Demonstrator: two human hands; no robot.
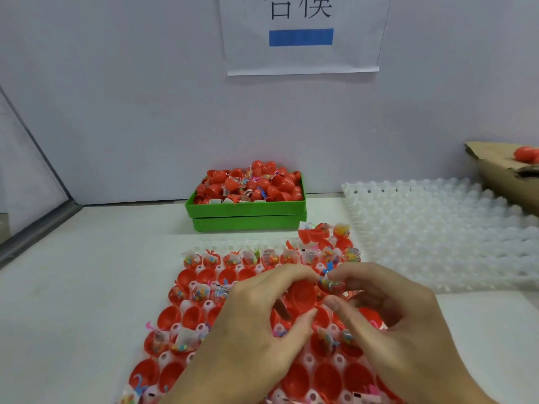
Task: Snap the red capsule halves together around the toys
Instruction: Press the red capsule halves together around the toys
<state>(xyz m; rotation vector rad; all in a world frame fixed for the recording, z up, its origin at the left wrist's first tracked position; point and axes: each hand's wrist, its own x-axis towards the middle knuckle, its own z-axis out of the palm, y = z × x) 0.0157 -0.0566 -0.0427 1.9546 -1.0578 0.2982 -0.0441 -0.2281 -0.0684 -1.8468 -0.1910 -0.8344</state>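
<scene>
While both hands work low in the frame's middle, the left hand [256, 325] grips an empty red capsule half [302, 295] between thumb and fingers, and the right hand [390, 319] pinches a filled capsule half [331, 284] holding a bagged toy, the two halves touching edge to edge. Beneath them a clear tray [230, 246] carries rows of red halves, some holding toy packets [201, 293]. Farther up, at centre, a green bin [248, 208] is heaped with red halves and toys. Right of it lies an empty clear tray [437, 228], and a cardboard box [504, 173] sits at the right edge on the white bench [87, 272].
</scene>
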